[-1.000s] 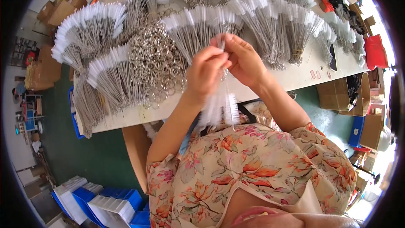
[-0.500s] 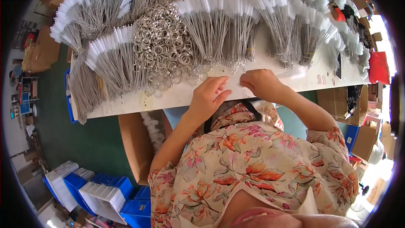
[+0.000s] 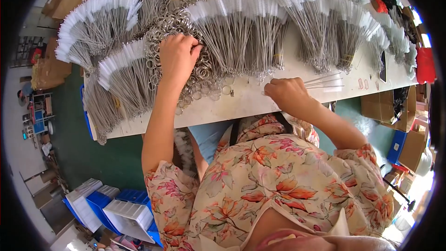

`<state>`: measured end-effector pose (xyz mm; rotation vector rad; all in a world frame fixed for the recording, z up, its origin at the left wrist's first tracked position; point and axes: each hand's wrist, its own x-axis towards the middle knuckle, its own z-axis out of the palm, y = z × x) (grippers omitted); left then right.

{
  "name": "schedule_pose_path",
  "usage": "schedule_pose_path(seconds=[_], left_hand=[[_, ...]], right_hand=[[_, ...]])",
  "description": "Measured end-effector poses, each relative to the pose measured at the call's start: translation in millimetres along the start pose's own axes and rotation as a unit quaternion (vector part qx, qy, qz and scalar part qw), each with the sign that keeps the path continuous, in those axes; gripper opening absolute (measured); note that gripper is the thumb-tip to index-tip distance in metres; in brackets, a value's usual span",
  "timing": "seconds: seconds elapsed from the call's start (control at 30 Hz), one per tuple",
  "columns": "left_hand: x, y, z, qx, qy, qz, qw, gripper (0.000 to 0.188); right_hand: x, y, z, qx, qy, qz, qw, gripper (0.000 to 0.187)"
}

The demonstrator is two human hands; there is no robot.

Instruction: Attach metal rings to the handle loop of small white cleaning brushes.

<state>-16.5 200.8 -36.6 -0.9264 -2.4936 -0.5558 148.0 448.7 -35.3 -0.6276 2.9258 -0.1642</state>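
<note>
My left hand (image 3: 179, 60) rests on the pile of silvery split rings (image 3: 204, 68) at the table's middle left. Its fingers are curled down among the rings, and what they pinch is hidden. Near the front edge, my right hand (image 3: 289, 93) is closed around several thin wire brushes (image 3: 327, 82). Their wire stems stick out to the right of the fist and end in pale bristles. Some loose rings (image 3: 214, 94) lie flat between the pile and the table edge.
Fanned bundles of wire brushes with white bristle heads (image 3: 237, 28) cover much of the white table (image 3: 246, 100). A dark phone-like slab (image 3: 383, 67) lies at the right. Cardboard boxes (image 3: 376, 111) stand under the right side; blue and white bins (image 3: 125, 218) sit on the floor at left.
My left hand has moved away from my right hand, up and left onto the ring pile. The right hand stays near the edge, with its brushes now plainly seen.
</note>
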Motion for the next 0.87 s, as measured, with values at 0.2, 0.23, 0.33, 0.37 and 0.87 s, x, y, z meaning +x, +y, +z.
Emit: schedule_pose_path(seconds=[0.2, 0.23, 0.33, 0.37, 0.87], left_hand=[[-10, 3, -5, -0.055, 0.012, -0.05, 0.997, 0.012], [-11, 7, -10, -0.08, 0.028, -0.067, 0.994, 0.01], [-14, 19, -27, -0.044, 0.088, -0.039, 0.994, 0.008], [-16, 27, -34, -0.262, 0.073, -0.162, 0.949, 0.009], [-33, 95, -64, -0.611, 0.139, -0.215, 0.749, 0.016]], right_hand=[[20, -5, -38, 0.458, 0.138, 0.072, 0.875, 0.011], [27, -7, -45, 0.506, 0.131, 0.075, 0.849, 0.011], [47, -16, -57, 0.572, 0.159, 0.059, 0.802, 0.012], [54, -19, -60, 0.574, 0.156, 0.055, 0.802, 0.012], [69, -58, -65, 0.475, 0.311, -0.159, 0.808, 0.008]])
